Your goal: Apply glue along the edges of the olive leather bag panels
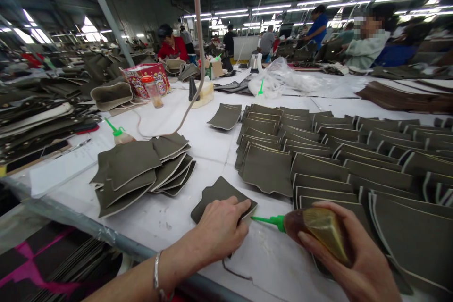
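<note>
My left hand point(223, 224) lies over a dark olive leather-like piece point(217, 193) on the table, its fingers bent and holding the piece near its right edge. Wrapped in my right hand point(364, 255) is a squeeze bottle point(320, 231) holding amber-brown liquid. Its thin green nozzle points left, the tip close to the held piece's right edge. Left of my hands sits a loose pile of similar pieces point(134, 165). To the right, many more pieces point(267, 170) lie in overlapping rows with pale edges showing.
Another green-nozzled bottle point(122, 134) stands behind the pile. A paper sheet point(62, 172) lies at the left table edge. Farther back are a red patterned bag point(152, 80), an orange-lidded jar point(153, 92), a hanging hose point(201, 56) and clear plastic point(283, 80). Several people work beyond.
</note>
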`<state>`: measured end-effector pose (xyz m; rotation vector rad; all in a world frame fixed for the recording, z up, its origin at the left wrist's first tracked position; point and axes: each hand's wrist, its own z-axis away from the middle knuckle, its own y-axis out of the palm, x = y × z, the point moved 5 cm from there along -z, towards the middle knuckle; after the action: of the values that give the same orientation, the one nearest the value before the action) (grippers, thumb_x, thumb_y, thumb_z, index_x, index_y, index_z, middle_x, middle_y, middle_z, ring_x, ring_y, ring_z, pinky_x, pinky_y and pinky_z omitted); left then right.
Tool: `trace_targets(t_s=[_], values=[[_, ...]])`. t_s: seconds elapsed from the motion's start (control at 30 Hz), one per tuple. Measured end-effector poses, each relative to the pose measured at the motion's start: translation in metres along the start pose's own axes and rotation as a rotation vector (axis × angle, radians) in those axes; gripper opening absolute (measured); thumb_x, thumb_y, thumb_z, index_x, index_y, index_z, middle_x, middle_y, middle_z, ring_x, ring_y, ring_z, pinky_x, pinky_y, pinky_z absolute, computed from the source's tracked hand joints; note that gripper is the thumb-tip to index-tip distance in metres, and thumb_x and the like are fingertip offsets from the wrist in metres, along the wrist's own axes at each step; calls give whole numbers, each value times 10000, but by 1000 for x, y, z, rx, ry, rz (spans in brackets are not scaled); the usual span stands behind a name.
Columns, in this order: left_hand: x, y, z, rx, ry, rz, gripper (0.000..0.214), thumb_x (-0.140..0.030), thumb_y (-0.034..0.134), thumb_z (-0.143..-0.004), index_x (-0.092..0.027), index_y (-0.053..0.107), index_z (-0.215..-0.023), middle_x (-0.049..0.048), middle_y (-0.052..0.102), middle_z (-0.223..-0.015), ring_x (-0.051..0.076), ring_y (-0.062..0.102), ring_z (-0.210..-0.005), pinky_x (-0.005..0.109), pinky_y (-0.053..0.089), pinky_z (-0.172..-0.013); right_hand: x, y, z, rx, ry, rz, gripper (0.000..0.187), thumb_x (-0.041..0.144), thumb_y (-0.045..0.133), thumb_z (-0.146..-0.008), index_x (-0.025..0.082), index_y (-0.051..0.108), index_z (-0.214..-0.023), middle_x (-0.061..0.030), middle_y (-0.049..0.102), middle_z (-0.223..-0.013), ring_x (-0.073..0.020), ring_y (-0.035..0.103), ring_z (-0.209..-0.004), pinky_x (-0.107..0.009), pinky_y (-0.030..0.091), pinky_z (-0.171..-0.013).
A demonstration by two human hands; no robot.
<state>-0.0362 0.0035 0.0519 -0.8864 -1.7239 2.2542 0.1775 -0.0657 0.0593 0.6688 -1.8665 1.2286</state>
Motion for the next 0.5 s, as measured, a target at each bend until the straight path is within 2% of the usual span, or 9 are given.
trace_targets(t_s=[0.2, 0.4, 0.5], values=[[1, -2, 1, 6, 2, -4, 450, -226, 430, -853, -297, 591, -1267, 38, 661, -935, 258, 676, -848, 356, 506, -742, -18, -2, -7, -16, -106, 71, 512, 590, 713, -807, 289, 549, -1188, -5, 648, -1054, -242, 649, -859, -281, 513, -703], [1, -3, 3, 28, 6, 44, 476, -239, 414, -880, -268, 558, -1332, 48, 664, -985, 254, 667, -908, 348, 502, -800, -19, 8, 0, 158, 13, -72, 483, 577, 685, -845, 274, 526, -1187, -7, 673, -996, -239, 668, -850, -251, 524, -704], [2, -2, 4, 23, 3, 63, 487, -241, 406, -884, -256, 545, -1351, 52, 669, -1018, 259, 662, -947, 353, 499, -829, -18, 5, -4, 113, -19, -83, 493, 561, 715, -825, 270, 538, -1181, -7, 670, -1002, -233, 666, -841, -237, 525, -688]])
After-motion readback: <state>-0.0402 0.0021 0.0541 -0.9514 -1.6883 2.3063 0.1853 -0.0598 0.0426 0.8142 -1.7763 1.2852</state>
